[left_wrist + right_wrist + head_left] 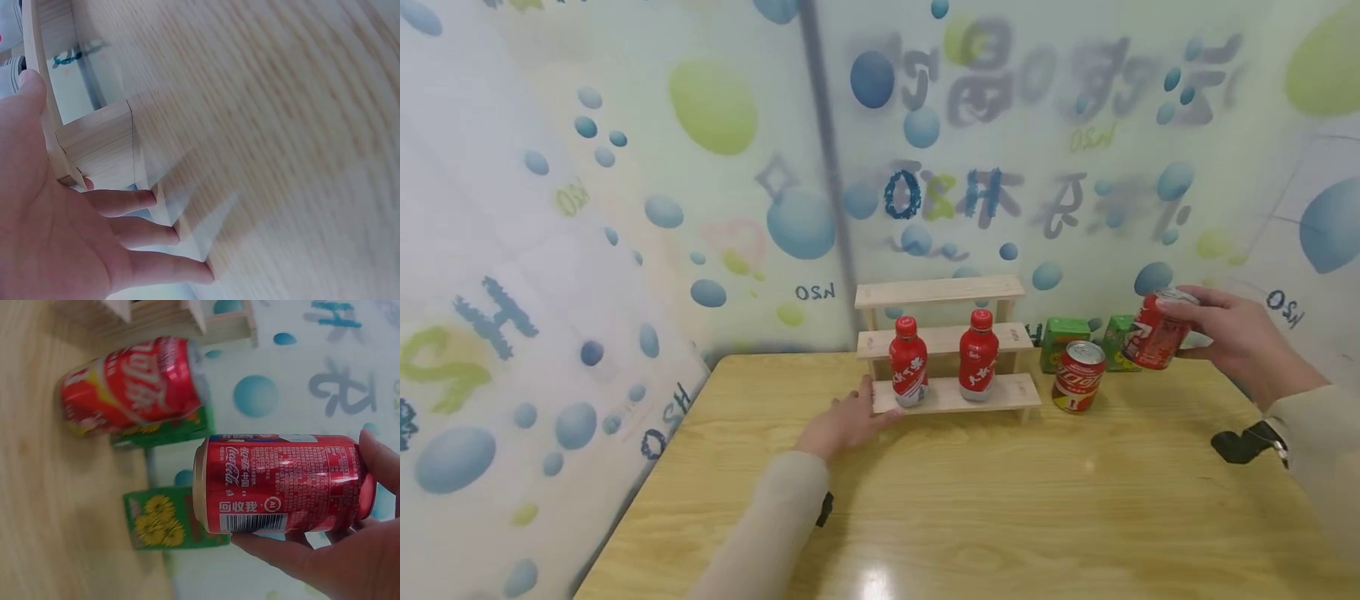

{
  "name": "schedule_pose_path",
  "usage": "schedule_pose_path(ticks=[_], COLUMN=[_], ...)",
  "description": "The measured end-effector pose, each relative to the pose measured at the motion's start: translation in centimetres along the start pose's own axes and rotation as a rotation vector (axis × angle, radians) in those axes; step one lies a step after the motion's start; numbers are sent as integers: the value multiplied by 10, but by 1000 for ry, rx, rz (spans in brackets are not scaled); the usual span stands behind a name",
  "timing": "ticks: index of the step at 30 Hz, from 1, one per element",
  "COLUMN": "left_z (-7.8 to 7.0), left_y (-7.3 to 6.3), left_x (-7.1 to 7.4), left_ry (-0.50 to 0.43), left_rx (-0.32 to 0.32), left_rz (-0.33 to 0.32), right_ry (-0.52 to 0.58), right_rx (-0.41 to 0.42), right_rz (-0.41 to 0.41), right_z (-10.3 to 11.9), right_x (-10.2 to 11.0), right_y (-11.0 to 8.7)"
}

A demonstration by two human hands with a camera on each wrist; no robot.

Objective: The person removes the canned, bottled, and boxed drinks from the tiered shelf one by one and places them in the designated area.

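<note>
My right hand (1236, 333) grips a red Coca-Cola can (281, 484) around its upper part, raised off the table and slightly tilted. A second red Coca-Cola can (1078, 377) stands upright on the table, left of the held one. My left hand (850, 421) rests at the left end of a three-tier wooden shelf (947, 400). In the left wrist view its thumb lies along the bottom tier's edge, while the other fingers (169, 267) stretch straight down toward the tabletop. Two red bottles, one on the left (908, 362) and one on the right (978, 357), stand on the bottom tier.
Behind the cans, two small green boxes with yellow flowers, one left (1066, 335) and one right (1117, 333), stand near the table's back edge. A light patterned curtain (760, 167) hangs behind and beside the wooden table (962, 500).
</note>
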State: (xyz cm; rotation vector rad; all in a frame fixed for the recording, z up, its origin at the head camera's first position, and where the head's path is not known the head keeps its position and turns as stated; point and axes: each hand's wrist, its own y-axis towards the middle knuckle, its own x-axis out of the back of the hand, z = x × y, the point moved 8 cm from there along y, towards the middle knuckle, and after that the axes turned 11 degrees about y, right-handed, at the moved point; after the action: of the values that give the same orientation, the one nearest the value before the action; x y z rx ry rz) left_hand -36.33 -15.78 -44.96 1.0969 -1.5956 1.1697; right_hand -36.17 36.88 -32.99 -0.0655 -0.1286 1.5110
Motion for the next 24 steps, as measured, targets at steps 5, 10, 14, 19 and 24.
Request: schedule_pose_path(ticks=[5, 10, 14, 19, 24], left_z=[2, 0, 0, 1, -1], left_y=[0, 1, 4, 8, 10], left_x=[-2, -8, -8, -9, -8], left_ry=[-3, -6, -10, -13, -12], left_rx=[34, 6, 2, 8, 10], left_rz=[5, 17, 8, 28, 33], right_ry=[9, 3, -27, -116, -179], right_rx=[-21, -33, -17, 23, 52], right_rz=[30, 34, 9, -38, -58], right_z=[-31, -55, -61, -63, -68], right_x=[6, 8, 10, 11, 11], right_y=[1, 0, -1, 1, 2])
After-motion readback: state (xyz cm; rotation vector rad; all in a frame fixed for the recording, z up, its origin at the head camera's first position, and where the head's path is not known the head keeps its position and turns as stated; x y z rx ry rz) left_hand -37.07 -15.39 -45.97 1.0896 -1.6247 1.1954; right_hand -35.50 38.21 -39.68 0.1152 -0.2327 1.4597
